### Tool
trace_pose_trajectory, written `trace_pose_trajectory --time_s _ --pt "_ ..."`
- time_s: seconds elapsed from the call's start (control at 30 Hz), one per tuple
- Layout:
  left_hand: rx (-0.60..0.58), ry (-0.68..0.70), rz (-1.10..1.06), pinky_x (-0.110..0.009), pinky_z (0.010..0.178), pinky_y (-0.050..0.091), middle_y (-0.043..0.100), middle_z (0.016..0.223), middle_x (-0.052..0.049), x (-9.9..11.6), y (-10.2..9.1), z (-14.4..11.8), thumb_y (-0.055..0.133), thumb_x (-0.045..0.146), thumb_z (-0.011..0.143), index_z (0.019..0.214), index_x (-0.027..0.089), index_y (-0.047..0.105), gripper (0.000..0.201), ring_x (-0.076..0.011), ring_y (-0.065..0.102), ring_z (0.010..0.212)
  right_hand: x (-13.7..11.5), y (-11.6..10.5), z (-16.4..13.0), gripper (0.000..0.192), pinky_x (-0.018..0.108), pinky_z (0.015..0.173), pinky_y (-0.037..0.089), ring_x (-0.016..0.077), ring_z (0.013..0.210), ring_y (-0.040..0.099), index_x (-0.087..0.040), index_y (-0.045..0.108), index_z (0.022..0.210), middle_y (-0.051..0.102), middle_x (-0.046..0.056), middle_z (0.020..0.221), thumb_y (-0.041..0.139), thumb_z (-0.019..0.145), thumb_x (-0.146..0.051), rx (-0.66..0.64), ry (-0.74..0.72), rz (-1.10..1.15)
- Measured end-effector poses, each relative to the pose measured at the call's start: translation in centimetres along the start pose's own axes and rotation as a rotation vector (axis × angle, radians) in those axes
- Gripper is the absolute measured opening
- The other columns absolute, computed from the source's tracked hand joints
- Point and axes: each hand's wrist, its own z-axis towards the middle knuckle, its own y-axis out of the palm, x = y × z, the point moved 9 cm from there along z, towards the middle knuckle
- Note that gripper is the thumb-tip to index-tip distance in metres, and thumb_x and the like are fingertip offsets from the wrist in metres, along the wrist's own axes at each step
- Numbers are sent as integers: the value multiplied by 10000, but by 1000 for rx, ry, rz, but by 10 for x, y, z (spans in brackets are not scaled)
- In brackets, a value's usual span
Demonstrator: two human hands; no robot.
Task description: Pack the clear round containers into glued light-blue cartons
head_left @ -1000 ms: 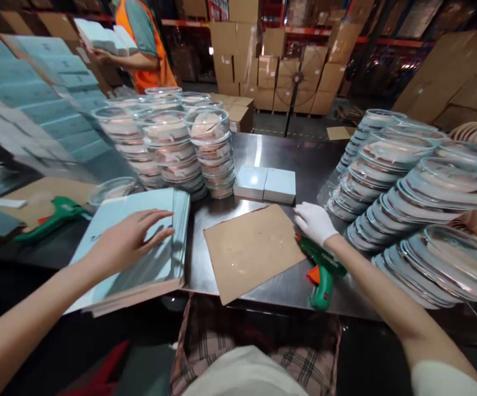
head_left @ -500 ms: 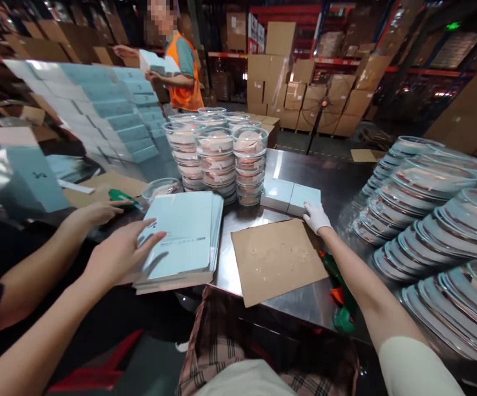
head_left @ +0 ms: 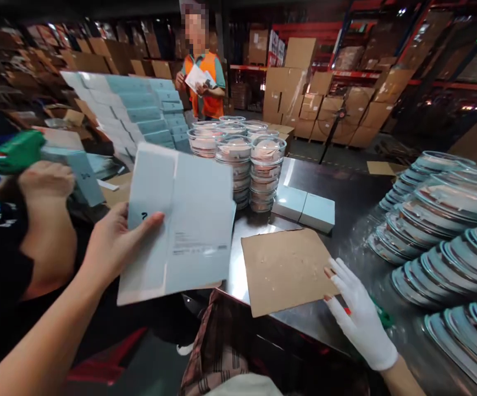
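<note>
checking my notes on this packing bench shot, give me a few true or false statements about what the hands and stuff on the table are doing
1. The left hand holds a flat pale blue carton lifted off the table. True.
2. The right hand is bare. False: it wears a white glove.
3. The right hand's fingers touch the edge of the brown cardboard sheet. True.
4. The cardboard sheet stands upright against the clear round containers. False: it lies flat on the metal table, apart from them.
5. Two closed pale blue boxes sit side by side behind the cardboard sheet. True.
6. The clear lids on the right are stacked upright in one tower. False: they lie in leaning, overlapping rows.
</note>
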Motion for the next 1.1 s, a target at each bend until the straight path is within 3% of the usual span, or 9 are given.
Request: trace_pose_trajectory --time_s 0.07,0.2,0.3,0.43,0.57,0.77,0.87,0.97,1.1 --pt "-127 84 -208 -277 477 391 605 684 22 53 7 -33 579 785 842 941 269 607 526 -196 538 566 -44 -34 -12 792 537 1187 497 275 1552 459 -477 171 1712 533 25 1625 520 1017 -331 169 -110 21" --pt "-705 272 -447 -225 459 255 365 519 103 136 82 -116 602 735 904 915 246 550 492 -130 395 440 -91 -82 -10 612 513 1053 519 347 1323 580 -284 546 1520 745 101 1241 735 946 -185 544 -82 -140" --pt "-773 451 -390 -222 467 222 417 516 95 147 113 -147 577 674 985 871 247 525 445 -126 418 426 -92 -76 -13 270 454 970 513 275 1046 642 -209 677 1223 756 104 1085 724 964 -143 548 15 -154" --pt "-717 892 -343 -237 498 260 546 582 53 162 111 -173 481 586 1079 898 239 568 401 -149 521 495 -92 -49 -29 242 416 909 547 259 990 688 -186 678 1253 765 107 1071 647 1012 -183 427 -84 5" --pt "-674 1074 -376 -266 479 269 553 566 57 162 101 -187 424 588 1089 889 217 565 444 -135 519 465 -62 -30 -46 182 325 826 612 221 900 751 -230 744 1126 787 76 1010 644 1032 -348 252 145 401" --pt "-578 1085 -397 -218 526 435 725 772 15 126 126 -211 495 413 1110 1279 209 626 295 -132 668 575 -82 71 -117 778 438 994 612 318 1045 753 -165 808 1231 803 136 1081 534 933 -829 -741 537 1244" --pt "-572 1090 -332 -306 741 610 794 1079 -112 119 141 -241 558 525 1057 1656 210 336 712 -233 777 852 -94 94 -146 853 476 1073 566 320 1097 729 -140 786 1279 792 137 1115 608 864 -864 -843 627 1398" --pt "-853 1042 -330 -501 1055 596 666 1458 -238 113 158 -274 677 791 841 1731 191 149 1196 -384 711 1254 -105 100 -169 877 466 1109 538 306 1127 720 -143 785 1255 791 120 1120 622 830 -893 -925 612 1463" --pt "-1137 897 -414 -445 1058 617 673 1492 -153 85 165 -291 760 635 896 1657 280 388 919 -343 716 1287 -93 88 -197 862 466 1081 561 315 1114 740 -151 786 1212 790 150 1155 609 831 -904 -804 614 1412"
